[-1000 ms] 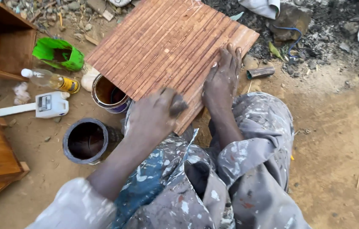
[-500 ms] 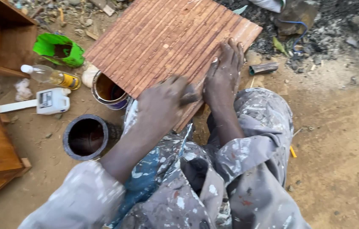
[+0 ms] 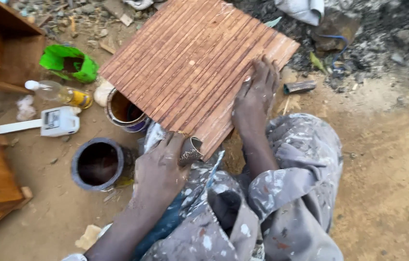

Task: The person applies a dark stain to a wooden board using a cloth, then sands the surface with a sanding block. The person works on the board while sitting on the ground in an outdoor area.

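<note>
Wooden slatted panel [image 3: 190, 67] lies under our flat, open right hand [image 3: 255, 94]; our left hand [image 3: 161, 169] clamps a brush [image 3: 191, 150].

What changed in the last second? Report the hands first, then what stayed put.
The left hand, gripping a curled sandpaper piece, pushed forward onto the slatted wooden panel, then drew back to its near corner. The foot stayed pressed on the panel. The paint tin and dark tin kept their places.

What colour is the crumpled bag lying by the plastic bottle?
Bright green bag, beside the clear bottle; it shows in the head view, upper left.
</note>
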